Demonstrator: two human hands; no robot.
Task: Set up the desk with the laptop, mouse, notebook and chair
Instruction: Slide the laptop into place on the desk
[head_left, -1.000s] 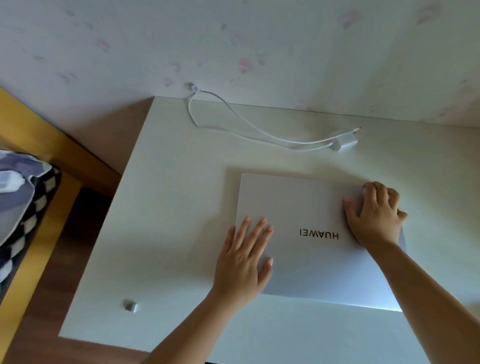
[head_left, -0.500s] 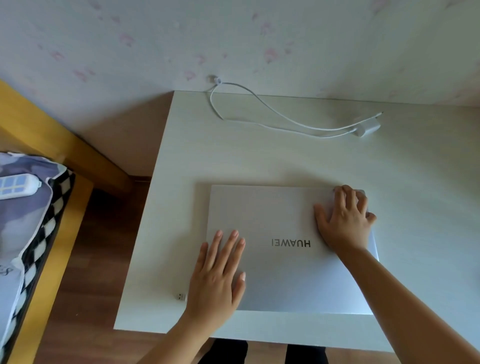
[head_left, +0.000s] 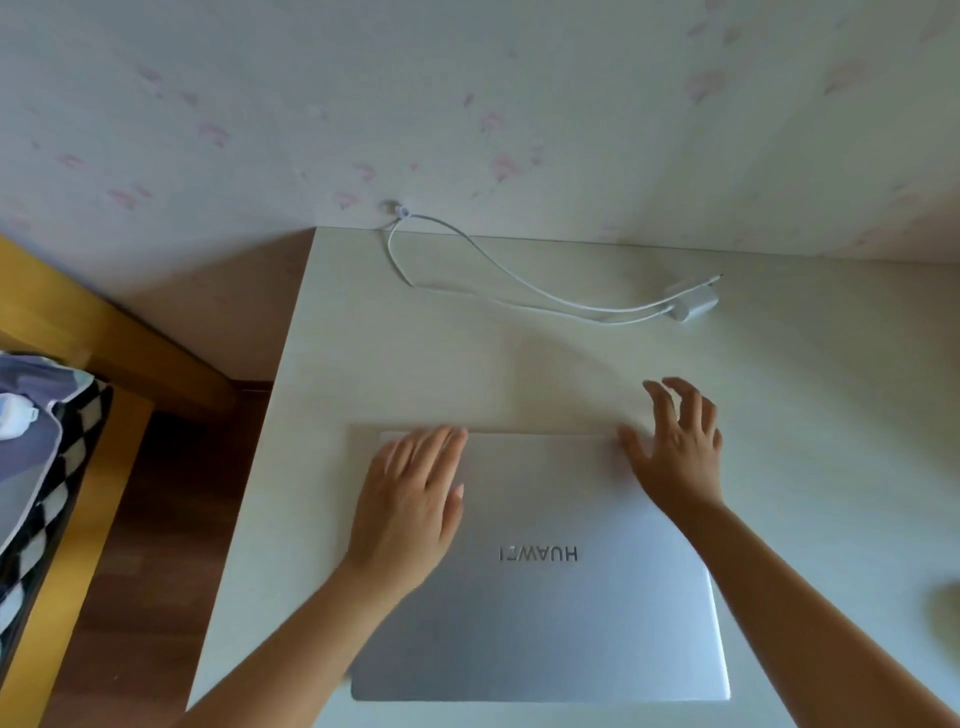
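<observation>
Two bare hands and forearms

The left hand and right hand wear no gloves, rings or watch; both forearms are uncovered, no sleeve in view, fingernails short and plain.

One head-worn view (wide-angle) looks steeply down — close over the desk — facing the wall.
</observation>
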